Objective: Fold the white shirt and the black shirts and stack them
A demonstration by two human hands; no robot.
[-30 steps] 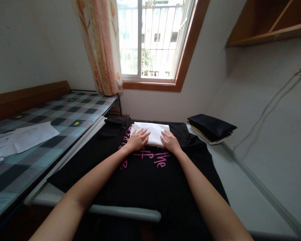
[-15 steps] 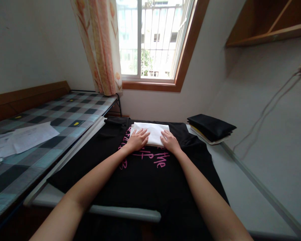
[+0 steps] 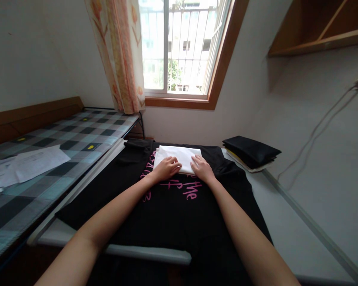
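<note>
On the black shirt sits the white cloth, folded; the left hand curls over its near left part (pinching or not, I can't tell), the right hand lies open, well clear of the left, seemingly steadying it.

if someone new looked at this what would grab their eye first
Probably the bright window at the top centre, with a flowered curtain hanging along its left side. Then the folded white cloth in mid-picture, with the left hand and right hand on it, lying on a black garment with pink lettering.
</note>
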